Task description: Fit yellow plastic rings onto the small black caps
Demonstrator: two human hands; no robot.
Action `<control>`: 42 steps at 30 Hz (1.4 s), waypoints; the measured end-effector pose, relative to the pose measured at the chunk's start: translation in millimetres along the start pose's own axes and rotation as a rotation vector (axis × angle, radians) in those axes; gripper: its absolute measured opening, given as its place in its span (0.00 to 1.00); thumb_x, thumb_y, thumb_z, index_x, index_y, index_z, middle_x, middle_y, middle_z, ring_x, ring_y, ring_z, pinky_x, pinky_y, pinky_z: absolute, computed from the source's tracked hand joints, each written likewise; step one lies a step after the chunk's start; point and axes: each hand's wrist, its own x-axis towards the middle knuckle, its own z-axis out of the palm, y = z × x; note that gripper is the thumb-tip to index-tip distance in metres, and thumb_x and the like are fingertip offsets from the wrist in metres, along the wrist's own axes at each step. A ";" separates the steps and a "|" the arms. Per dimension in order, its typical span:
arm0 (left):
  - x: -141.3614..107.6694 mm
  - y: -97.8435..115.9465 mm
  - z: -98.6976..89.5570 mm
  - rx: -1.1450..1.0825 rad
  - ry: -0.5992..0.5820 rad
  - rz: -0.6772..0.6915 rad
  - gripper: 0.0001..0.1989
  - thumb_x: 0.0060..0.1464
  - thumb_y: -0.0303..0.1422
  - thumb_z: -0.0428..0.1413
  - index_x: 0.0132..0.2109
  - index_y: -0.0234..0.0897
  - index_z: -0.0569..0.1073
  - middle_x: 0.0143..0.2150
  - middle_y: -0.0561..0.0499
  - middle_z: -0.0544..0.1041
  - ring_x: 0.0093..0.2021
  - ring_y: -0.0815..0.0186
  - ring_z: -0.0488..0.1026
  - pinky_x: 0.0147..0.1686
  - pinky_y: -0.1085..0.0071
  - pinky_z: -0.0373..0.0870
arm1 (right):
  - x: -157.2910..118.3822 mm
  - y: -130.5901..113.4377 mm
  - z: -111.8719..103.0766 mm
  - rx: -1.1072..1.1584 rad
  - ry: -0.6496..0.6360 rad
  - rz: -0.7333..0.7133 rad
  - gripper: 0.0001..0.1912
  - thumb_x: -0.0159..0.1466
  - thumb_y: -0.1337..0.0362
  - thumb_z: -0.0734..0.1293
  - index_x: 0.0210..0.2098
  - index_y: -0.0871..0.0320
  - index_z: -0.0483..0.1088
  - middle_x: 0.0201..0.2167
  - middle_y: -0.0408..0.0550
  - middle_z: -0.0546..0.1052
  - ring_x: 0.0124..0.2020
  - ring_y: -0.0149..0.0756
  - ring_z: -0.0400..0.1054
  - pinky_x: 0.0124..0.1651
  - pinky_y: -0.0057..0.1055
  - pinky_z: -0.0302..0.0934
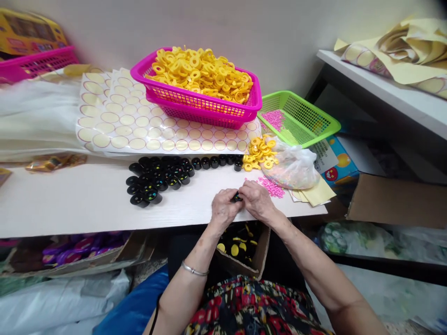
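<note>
Near the front edge of the white table, my left hand (pixel 225 205) is closed around a small black cup (pixel 237 197) with coloured specks in it. My right hand (pixel 256 199) pinches at the same cup from the other side, its fingertips touching the rim; whether they hold a small piece is hidden. Just beyond my right hand lie small pink pieces (pixel 271 187) and a pile of yellow ring-shaped parts (pixel 260 152). To the left stand several more black cups (pixel 159 174), many with coloured bits inside, and a row of them runs towards the yellow parts.
A pink basket (pixel 206 109) heaped with yellow rings stands on sticker sheets (pixel 122 125) at the back. Right of it are a green basket (pixel 296 137) and a clear plastic bag (pixel 291 167). A cardboard box (pixel 260 267) of black and yellow pieces sits on my lap.
</note>
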 end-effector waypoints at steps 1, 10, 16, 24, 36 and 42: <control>0.0 1.1 -1.2 -0.001 -0.003 0.005 0.09 0.42 0.29 0.57 0.36 0.41 0.74 0.33 0.54 0.76 0.35 0.65 0.69 0.38 0.70 0.65 | 0.3 -0.3 0.3 -0.018 -0.015 0.001 0.11 0.62 0.69 0.57 0.27 0.59 0.69 0.27 0.47 0.67 0.33 0.34 0.59 0.35 0.28 0.52; 0.8 -1.4 -0.2 0.026 -0.013 0.006 0.09 0.43 0.29 0.56 0.36 0.41 0.74 0.33 0.54 0.76 0.36 0.65 0.69 0.38 0.69 0.64 | 0.4 -4.5 -2.9 -0.083 -0.088 0.003 0.12 0.62 0.71 0.56 0.28 0.60 0.69 0.28 0.47 0.67 0.32 0.34 0.59 0.34 0.28 0.51; 0.2 -0.9 -0.6 0.021 -0.007 -0.004 0.08 0.44 0.29 0.55 0.35 0.40 0.74 0.34 0.54 0.76 0.36 0.65 0.69 0.38 0.69 0.64 | 4.5 -10.4 -2.3 -0.136 -0.129 0.019 0.11 0.59 0.73 0.57 0.30 0.60 0.71 0.28 0.49 0.68 0.32 0.37 0.59 0.33 0.30 0.51; 0.9 -0.4 -1.5 0.044 -0.014 0.022 0.07 0.44 0.32 0.57 0.34 0.40 0.74 0.32 0.53 0.76 0.35 0.65 0.69 0.37 0.70 0.64 | -2.6 13.4 -7.6 0.411 0.010 0.066 0.07 0.58 0.71 0.61 0.28 0.60 0.71 0.25 0.43 0.67 0.29 0.30 0.62 0.34 0.26 0.56; 0.1 -5.2 2.9 0.000 0.069 -0.031 0.14 0.37 0.32 0.62 0.36 0.39 0.74 0.33 0.52 0.75 0.35 0.64 0.70 0.38 0.67 0.67 | 15.2 42.5 -0.5 -0.151 0.005 0.196 0.09 0.59 0.65 0.61 0.27 0.60 0.70 0.32 0.52 0.69 0.43 0.42 0.59 0.43 0.34 0.53; -0.6 -13.3 5.3 -0.057 0.080 -0.029 0.24 0.33 0.33 0.65 0.43 0.36 0.73 0.38 0.48 0.75 0.39 0.61 0.70 0.42 0.64 0.68 | 27.6 32.2 10.2 -0.228 -0.073 0.222 0.11 0.60 0.68 0.57 0.31 0.62 0.70 0.34 0.54 0.70 0.39 0.40 0.59 0.42 0.35 0.52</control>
